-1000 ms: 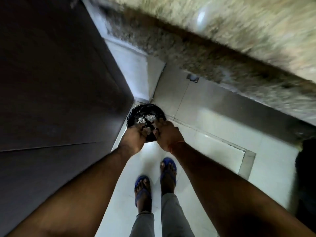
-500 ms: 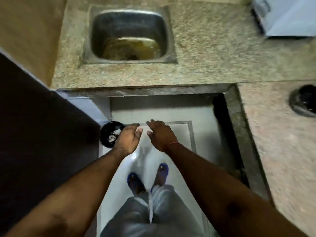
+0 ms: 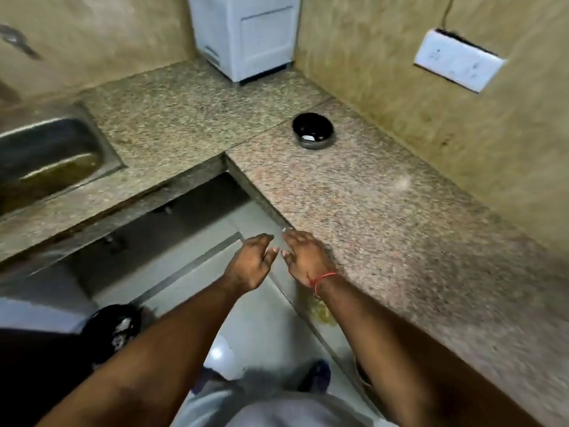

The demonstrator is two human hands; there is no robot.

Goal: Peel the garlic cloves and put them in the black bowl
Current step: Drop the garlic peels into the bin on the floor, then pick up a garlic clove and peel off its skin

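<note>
Holding nothing, both hands hover spread; black bowl contains white pieces.

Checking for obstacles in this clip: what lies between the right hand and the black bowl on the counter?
In the head view, only bare speckled granite counter lies between the right hand and the black bowl; nothing stands on that stretch.

I saw an L-shaped granite tabletop. On it sat the black bowl, something white inside, and a white appliance in the corner. A black bin stood on the floor.
</note>
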